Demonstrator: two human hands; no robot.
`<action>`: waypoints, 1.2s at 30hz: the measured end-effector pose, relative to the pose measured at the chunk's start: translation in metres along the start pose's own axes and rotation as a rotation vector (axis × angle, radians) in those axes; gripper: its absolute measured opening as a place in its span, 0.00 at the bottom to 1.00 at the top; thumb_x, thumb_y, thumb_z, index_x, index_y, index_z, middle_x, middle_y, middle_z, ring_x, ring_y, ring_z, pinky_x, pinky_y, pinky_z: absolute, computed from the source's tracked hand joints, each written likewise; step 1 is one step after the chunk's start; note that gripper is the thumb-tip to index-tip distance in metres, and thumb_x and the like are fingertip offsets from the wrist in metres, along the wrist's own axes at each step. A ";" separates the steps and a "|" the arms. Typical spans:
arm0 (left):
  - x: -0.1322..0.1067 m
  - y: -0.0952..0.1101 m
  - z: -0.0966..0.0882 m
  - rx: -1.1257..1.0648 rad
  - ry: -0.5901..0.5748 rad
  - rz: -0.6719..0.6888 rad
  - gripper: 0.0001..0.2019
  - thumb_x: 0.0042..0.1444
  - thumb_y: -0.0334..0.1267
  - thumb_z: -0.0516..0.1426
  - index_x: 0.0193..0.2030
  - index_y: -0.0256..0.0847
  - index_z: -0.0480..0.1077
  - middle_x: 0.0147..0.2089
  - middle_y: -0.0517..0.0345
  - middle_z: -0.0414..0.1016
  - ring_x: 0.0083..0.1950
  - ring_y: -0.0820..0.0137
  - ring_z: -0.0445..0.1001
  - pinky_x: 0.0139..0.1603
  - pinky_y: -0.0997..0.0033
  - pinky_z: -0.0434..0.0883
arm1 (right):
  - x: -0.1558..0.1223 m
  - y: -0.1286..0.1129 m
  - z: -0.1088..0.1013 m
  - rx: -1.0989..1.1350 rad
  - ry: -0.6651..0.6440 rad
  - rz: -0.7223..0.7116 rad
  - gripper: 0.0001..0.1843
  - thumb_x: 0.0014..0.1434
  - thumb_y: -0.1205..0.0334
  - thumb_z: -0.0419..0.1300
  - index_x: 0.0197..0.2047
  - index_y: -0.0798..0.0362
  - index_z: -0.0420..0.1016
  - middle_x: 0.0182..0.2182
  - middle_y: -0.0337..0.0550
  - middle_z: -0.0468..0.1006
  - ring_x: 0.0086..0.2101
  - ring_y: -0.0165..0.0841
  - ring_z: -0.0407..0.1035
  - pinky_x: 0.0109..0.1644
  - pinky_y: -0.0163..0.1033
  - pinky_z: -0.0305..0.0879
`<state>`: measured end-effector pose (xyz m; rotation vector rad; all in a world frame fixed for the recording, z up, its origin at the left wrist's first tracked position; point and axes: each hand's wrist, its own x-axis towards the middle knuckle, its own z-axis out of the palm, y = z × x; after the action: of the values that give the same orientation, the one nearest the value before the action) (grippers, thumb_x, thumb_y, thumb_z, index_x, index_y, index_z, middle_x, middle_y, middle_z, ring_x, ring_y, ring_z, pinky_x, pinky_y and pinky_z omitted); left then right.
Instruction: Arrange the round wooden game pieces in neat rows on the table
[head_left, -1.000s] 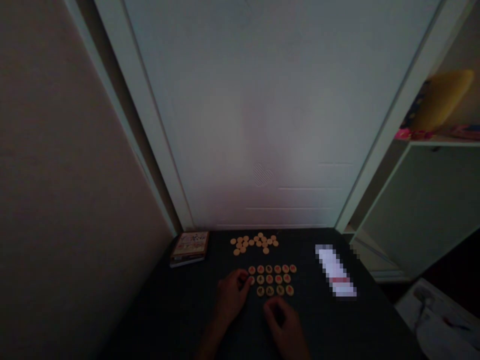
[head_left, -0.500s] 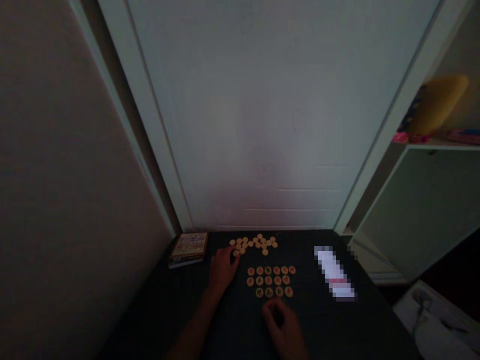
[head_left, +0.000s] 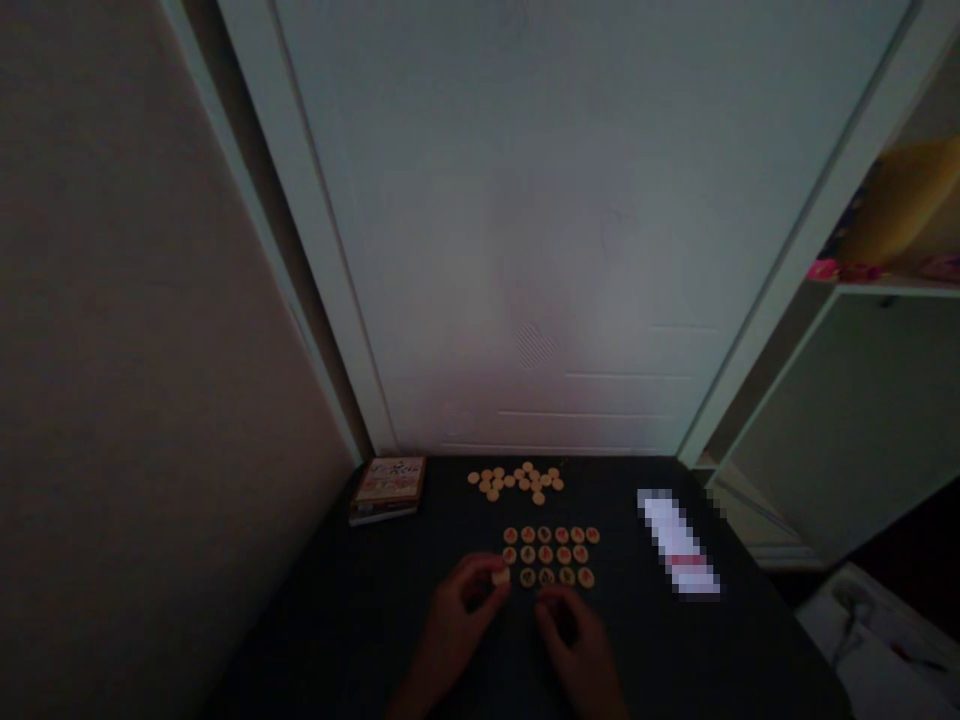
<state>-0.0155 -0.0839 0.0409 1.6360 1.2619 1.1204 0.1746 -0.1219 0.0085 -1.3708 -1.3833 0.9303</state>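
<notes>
On a dark table (head_left: 360, 610) lie round wooden game pieces. A loose pile of pieces (head_left: 517, 481) with plain faces up sits at the far edge. Nearer me, three rows of pieces (head_left: 551, 555) show red and dark marks. My left hand (head_left: 461, 610) pinches one piece (head_left: 500, 576) at the left end of the nearest row. My right hand (head_left: 574, 635) rests curled on the table just below the rows, fingers closed, nothing visible in it.
A small printed box (head_left: 388, 487) lies at the table's far left. A blurred white object (head_left: 679, 540) lies at the right. A white door (head_left: 540, 220) stands behind the table; a wall is at left, shelves (head_left: 885, 290) at right.
My left hand reached to the far pile half a second ago and has come back with one piece to the left end of the nearest row. The right hand has hardly moved.
</notes>
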 end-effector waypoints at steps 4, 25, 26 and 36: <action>-0.017 -0.004 0.014 -0.167 -0.110 -0.063 0.11 0.57 0.39 0.63 0.47 0.44 0.78 0.53 0.52 0.80 0.52 0.60 0.79 0.50 0.67 0.77 | 0.000 -0.002 -0.002 0.008 -0.019 -0.105 0.12 0.62 0.56 0.60 0.46 0.50 0.78 0.39 0.45 0.81 0.39 0.38 0.76 0.45 0.38 0.70; -0.023 0.002 0.025 -0.250 -0.167 -0.173 0.16 0.60 0.50 0.59 0.49 0.46 0.78 0.50 0.53 0.84 0.51 0.60 0.81 0.53 0.66 0.76 | -0.001 -0.007 0.001 -0.041 -0.062 -0.126 0.11 0.63 0.52 0.61 0.44 0.48 0.79 0.38 0.43 0.82 0.39 0.37 0.76 0.44 0.35 0.70; -0.023 0.002 0.025 -0.245 -0.178 -0.173 0.16 0.60 0.50 0.59 0.50 0.46 0.77 0.50 0.53 0.84 0.51 0.60 0.81 0.54 0.66 0.76 | -0.001 -0.008 0.000 -0.036 -0.065 -0.116 0.12 0.63 0.51 0.61 0.44 0.48 0.79 0.38 0.43 0.82 0.39 0.37 0.76 0.45 0.36 0.70; -0.026 -0.007 0.023 -0.247 -0.196 -0.185 0.17 0.59 0.46 0.62 0.54 0.46 0.76 0.49 0.53 0.84 0.49 0.61 0.82 0.56 0.63 0.75 | 0.000 -0.012 -0.002 0.036 -0.077 -0.018 0.19 0.61 0.43 0.60 0.41 0.50 0.80 0.37 0.45 0.84 0.38 0.40 0.78 0.44 0.38 0.72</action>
<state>0.0007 -0.1092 0.0224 1.3781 1.0775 0.9369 0.1728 -0.1228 0.0208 -1.3051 -1.4276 1.0003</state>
